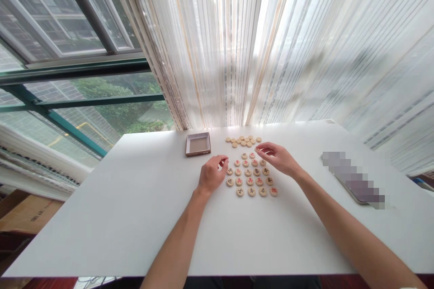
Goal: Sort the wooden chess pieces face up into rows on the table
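Note:
Several round wooden chess pieces (251, 176) with red and black characters lie face up in rows on the white table (135, 216). A second cluster of plain pieces (243, 141) lies just behind them. My left hand (212, 174) rests at the left edge of the rows, fingers curled and pinched together beside a piece. My right hand (278, 157) hovers over the upper right of the rows, thumb and forefinger pinched close to a piece; whether they hold one I cannot make out.
A small open box (198, 144) with a brown inside stands behind my left hand. A flat blurred device (356, 183) lies at the right of the table. Sheer striped curtains hang behind, with a window at the left.

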A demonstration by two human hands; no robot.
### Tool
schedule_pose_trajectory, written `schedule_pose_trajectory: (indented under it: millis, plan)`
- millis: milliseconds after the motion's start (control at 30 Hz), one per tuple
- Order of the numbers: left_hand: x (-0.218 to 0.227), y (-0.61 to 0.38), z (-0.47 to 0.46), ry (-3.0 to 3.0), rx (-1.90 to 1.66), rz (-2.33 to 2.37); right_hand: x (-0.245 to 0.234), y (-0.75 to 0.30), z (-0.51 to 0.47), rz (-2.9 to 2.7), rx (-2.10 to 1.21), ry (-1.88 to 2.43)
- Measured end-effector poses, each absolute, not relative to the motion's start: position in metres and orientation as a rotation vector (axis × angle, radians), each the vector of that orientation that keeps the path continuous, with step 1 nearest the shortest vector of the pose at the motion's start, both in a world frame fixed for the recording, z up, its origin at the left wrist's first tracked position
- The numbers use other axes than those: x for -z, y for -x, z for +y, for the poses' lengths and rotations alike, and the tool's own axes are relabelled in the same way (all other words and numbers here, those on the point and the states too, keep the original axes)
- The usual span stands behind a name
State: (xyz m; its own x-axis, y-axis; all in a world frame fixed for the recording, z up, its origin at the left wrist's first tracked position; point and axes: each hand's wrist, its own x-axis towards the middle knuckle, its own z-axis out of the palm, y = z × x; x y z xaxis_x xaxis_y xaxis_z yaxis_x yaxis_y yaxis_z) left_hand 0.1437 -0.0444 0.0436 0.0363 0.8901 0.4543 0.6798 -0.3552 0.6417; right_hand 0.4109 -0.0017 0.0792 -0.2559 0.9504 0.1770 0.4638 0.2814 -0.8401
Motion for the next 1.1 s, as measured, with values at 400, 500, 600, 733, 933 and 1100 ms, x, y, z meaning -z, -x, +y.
schedule_pose_trajectory:
  millis: [400,500,600,733,933,1100]
  plan:
    - [-0.064,-0.171,-0.079,-2.375,-1.230,1.231,-0.089,-0.373,-0.055,-1.696,-1.442,0.869]
    - [-0.063,-0.172,-0.079,-2.405,-1.199,1.210,-0.087,-0.374,-0.058,-1.680,-1.458,0.857]
    - [-0.062,-0.172,-0.078,-2.420,-1.171,1.195,-0.082,-0.375,-0.061,-1.646,-1.477,0.852]
    - [-0.060,-0.172,-0.078,-2.429,-1.171,1.175,-0.074,-0.374,-0.065,-1.648,-1.417,0.838]
    - [-0.057,-0.174,-0.078,-2.398,-1.177,1.187,-0.061,-0.374,-0.066,-1.945,-0.821,0.866]
    - [-0.055,-0.177,-0.079,-2.243,-1.280,1.129,-0.062,-0.377,-0.068,-2.016,-0.650,0.834]
